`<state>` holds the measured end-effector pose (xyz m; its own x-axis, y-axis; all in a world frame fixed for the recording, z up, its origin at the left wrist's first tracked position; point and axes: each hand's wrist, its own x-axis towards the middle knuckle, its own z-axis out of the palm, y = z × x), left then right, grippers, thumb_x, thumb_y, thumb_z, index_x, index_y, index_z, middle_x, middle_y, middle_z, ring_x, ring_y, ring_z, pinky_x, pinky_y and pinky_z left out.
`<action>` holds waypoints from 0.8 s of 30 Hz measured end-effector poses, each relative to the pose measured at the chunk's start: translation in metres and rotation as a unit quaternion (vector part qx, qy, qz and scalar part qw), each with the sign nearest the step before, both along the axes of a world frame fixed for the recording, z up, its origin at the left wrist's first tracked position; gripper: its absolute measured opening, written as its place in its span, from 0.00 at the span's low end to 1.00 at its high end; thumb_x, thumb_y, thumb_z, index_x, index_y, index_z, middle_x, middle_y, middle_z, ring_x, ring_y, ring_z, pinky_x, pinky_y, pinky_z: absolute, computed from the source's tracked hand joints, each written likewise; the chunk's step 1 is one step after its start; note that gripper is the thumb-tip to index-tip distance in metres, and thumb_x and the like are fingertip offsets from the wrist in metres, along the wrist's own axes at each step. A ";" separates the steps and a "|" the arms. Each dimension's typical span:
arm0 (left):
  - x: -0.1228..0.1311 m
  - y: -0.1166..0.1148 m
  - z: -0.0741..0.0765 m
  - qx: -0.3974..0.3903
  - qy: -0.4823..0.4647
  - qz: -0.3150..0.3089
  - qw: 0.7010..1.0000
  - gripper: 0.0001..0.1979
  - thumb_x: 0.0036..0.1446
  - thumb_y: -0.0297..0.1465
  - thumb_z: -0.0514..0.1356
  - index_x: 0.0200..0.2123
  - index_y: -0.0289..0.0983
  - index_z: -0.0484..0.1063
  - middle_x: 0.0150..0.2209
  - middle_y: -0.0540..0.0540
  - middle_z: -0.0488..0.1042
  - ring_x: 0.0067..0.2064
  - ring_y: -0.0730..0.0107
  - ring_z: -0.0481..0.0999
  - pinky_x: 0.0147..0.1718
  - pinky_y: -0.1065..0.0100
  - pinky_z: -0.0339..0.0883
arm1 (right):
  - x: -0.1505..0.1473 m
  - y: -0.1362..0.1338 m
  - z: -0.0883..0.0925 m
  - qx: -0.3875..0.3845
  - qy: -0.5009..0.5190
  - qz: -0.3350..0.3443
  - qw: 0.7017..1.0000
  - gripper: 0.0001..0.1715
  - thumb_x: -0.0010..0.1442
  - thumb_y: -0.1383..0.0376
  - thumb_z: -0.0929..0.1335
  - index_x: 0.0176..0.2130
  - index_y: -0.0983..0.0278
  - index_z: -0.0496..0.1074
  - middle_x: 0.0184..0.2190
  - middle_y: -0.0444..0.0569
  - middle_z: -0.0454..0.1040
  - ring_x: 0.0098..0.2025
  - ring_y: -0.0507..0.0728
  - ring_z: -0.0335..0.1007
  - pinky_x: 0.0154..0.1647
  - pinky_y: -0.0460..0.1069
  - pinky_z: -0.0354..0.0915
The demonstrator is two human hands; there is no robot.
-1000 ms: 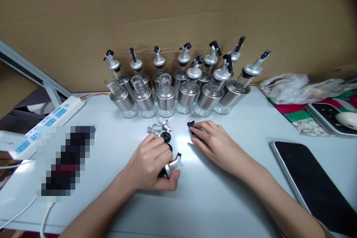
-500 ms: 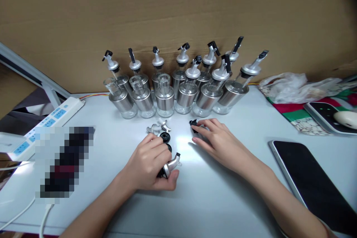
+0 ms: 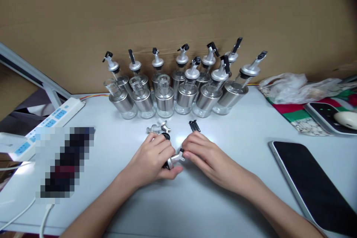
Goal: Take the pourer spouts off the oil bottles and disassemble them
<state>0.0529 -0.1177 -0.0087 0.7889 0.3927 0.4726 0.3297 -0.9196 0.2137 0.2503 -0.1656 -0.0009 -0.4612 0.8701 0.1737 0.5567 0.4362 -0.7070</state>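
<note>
Left hand (image 3: 154,157): curled round the pourer (image 3: 172,160); a firm grip serves.
Pourer: between the hands, spout (image 3: 179,155) rightward; keep it steady.
Right hand (image 3: 208,156): fingers bunched at the spout tip; cannot tell what they hold; align before pressing.

Head-worn view, facing forward, angled down

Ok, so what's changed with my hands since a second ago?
Your right hand has moved left and towards you, from the small black parts to the tip of the silver spout; whether it carries anything is hidden. Your left hand has shifted slightly forward, still holding that spout. The bottles stayed in place.
</note>
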 end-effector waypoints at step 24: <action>0.001 -0.007 -0.005 -0.018 0.029 -0.025 0.999 0.13 0.61 0.35 0.53 0.27 0.35 0.67 0.25 0.49 0.67 0.29 0.68 0.63 0.30 0.67 0.57 | -0.003 -0.002 -0.002 -0.017 -0.019 0.014 1.000 0.18 0.68 0.63 0.56 0.28 0.63 0.64 0.26 0.44 0.68 0.30 0.53 0.61 0.36 0.49 0.57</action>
<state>0.0538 -0.1246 -0.0137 0.8336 0.3682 0.4117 0.2960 -0.9271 0.2298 0.2472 -0.1671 -0.0027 -0.4910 0.8621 0.1255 0.5719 0.4276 -0.7001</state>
